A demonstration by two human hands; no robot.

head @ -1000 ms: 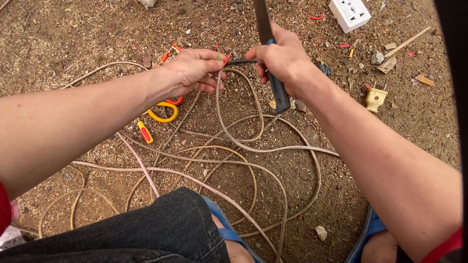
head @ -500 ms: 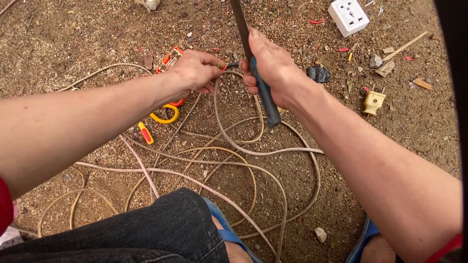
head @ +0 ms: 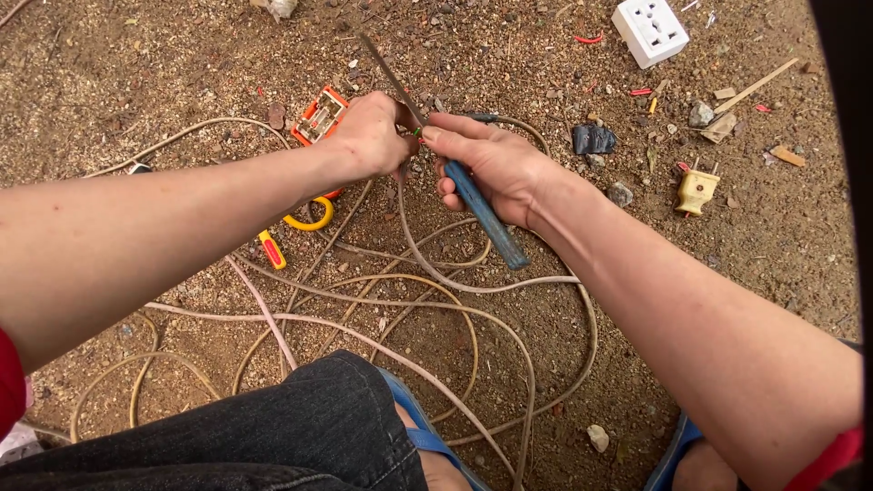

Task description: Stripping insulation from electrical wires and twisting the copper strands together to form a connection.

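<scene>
Grip R: my right hand (head: 496, 164) is wrapped tight round the blue handle of a knife (head: 482, 211), blade up and away from me, tip pointing twd top of view.
Grip L: my left hand (head: 371, 135) has fingers pinched together on the end of a cable (head: 455, 284), right at the blade; both hands touching there.
Cable: pale tan, runs from the pinch down into loose loops on the ground btwn my arms and knee; pinkish strand crosses the loops.
Ground: bare brown dirt w/ grit, small stones, wood chips, bits of red scrap.
Behind L hand: orange tool (head: 318, 116), partly hidden; yellow-handled tool (head: 305, 218) under my forearm.
Far R: white socket block (head: 650, 32) at top, well apart from hands; yellow plug (head: 696, 191) nearer, dark lump (head: 593, 139) btwn plug and knife hand.
Near me: dark jeans knee (head: 291, 427), blue sandals (head: 423, 436) at bottom edge.
</scene>
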